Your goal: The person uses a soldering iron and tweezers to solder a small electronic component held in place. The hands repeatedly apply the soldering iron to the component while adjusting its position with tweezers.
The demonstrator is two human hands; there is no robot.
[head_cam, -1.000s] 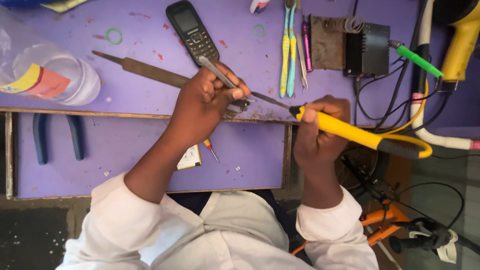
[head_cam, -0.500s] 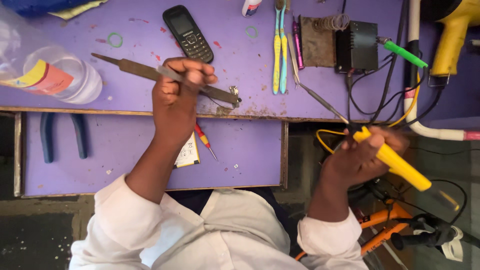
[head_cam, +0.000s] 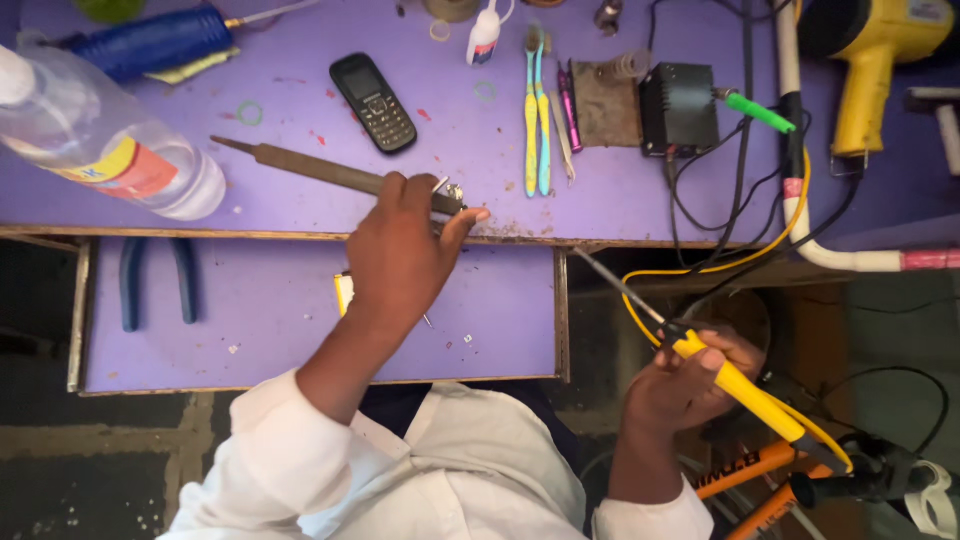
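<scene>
**Soldering iron lifted off, small part pinned at the bench edge**

Head view, centre: left hand [head_cam: 400, 262] bent over the front edge of the purple bench [head_cam: 300, 90], fingers pinching a small metal part [head_cam: 450, 192] beside the long file [head_cam: 330, 172]. Lower right: right hand [head_cam: 690, 385] closed around the yellow soldering iron [head_cam: 735, 385], tip pointing up-left, well apart from the part. Judged from this: contact not being made now, joint work seemingly paused; finished or not, cannot tell. Left of frame: clear plastic bottle [head_cam: 100, 150] lying on its side, contents unclear. Below the bench: open drawer [head_cam: 250, 340] holding blue-handled pliers [head_cam: 155, 280] and small scraps. Upper centre: black phone [head_cam: 373, 102].
</scene>
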